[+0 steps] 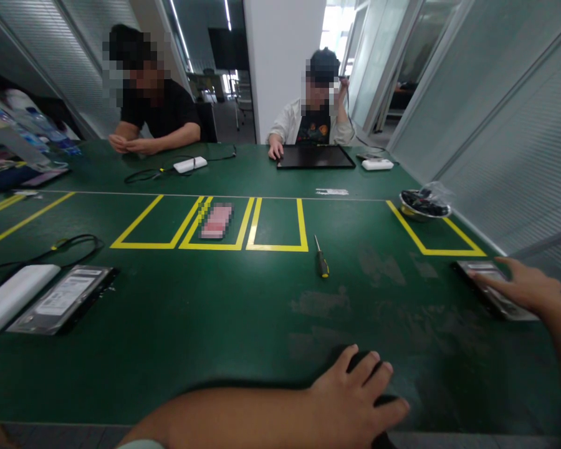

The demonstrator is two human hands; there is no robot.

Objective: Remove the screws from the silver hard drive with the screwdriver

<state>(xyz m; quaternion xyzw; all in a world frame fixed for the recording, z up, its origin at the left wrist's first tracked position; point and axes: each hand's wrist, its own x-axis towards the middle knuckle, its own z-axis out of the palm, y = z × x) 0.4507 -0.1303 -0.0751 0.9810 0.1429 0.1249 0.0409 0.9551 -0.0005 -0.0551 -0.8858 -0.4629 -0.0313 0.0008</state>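
A hard drive (518, 310) with a pale label lies at the right of the green table. My right hand (530, 284) is on it, one digit laid across its top and another at its far edge; the remaining fingers are hidden. Low in the middle, my left hand (359, 399) is palm down near the front table edge, fingers spread and nothing in them. Beyond it lies a screwdriver (322, 263) with a black and yellow handle. Far left, a second hard drive (65, 299) rests beside a white power bank-like block (16, 299).
Yellow tape outlines (277, 248) mark the table (206, 324); one frames a blurred pink item (217, 221). A metal bowl (424, 209) of dark parts stands back right. Across the table sit two people, one (325, 100) touching a black flat panel (315, 157). Bottles (51, 131) stand far left.
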